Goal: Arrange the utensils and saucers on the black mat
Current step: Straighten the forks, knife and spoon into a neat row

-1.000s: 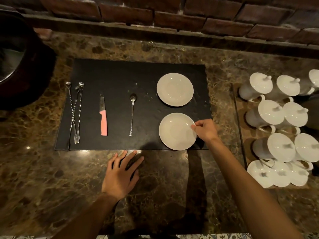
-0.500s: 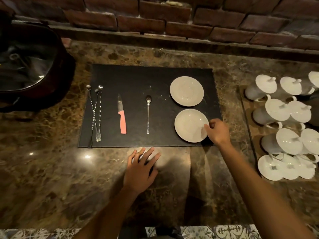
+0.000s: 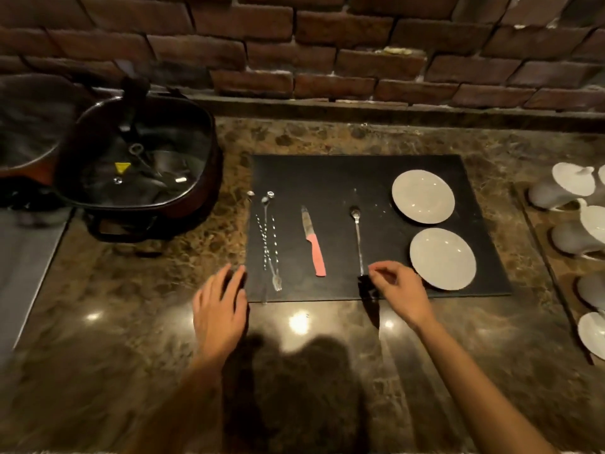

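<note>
A black mat lies on the brown marble counter. On it, from left to right, are twisted metal bar spoons, a knife with a pink handle, a long spoon and two white saucers, the far one and the near one. My right hand hovers at the long spoon's near end with fingers curled and pinching, holding nothing I can make out. My left hand rests flat and open on the counter at the mat's near left corner.
A dark pot with a glass lid stands left of the mat. White lidded cups sit on a tray along the right edge. A brick wall runs behind the counter.
My right hand has let go of the near saucer and moved left to the long spoon's handle end. The camera view has shifted, so the mat now sits further right.
</note>
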Available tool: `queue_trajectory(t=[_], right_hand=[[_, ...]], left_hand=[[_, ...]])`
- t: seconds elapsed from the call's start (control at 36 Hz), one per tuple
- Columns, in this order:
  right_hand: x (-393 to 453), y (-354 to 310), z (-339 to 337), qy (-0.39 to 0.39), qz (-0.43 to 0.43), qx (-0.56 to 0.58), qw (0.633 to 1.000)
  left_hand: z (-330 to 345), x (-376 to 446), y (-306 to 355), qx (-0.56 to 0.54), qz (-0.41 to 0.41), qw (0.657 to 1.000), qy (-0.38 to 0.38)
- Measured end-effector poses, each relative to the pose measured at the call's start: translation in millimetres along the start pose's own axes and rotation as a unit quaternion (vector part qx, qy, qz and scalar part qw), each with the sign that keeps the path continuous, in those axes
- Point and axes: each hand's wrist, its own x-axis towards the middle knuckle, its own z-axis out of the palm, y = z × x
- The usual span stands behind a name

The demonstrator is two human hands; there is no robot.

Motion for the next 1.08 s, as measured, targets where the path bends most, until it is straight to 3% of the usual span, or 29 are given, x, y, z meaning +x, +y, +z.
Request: queue_trajectory(t=[0.25,0.42,0.61,0.81,1.08], right_hand=[[25,-46,103,-0.019,0.028,-0.012,0.999],[50,-69,141,0.010,0.042,-0.038,0.998],[80,-99,176,0.009,0.003,-0.099,0.995],[89,-123,192,0.018,-0.007,-0.233,0.972],[89,-111,176,0.057,-0.002,-0.214,0.975]], left_hand=[[12,75,-75,0.034,-0.006,0.998,-0.046],[35,93,-90,0.095,0.034,0.995,0.022],[40,95,-95,0.117,0.030,0.993,-0.011],[35,94,-93,0.096,0.022,0.995,-0.029],[27,95,-89,0.083,0.012,0.995,-0.061]])
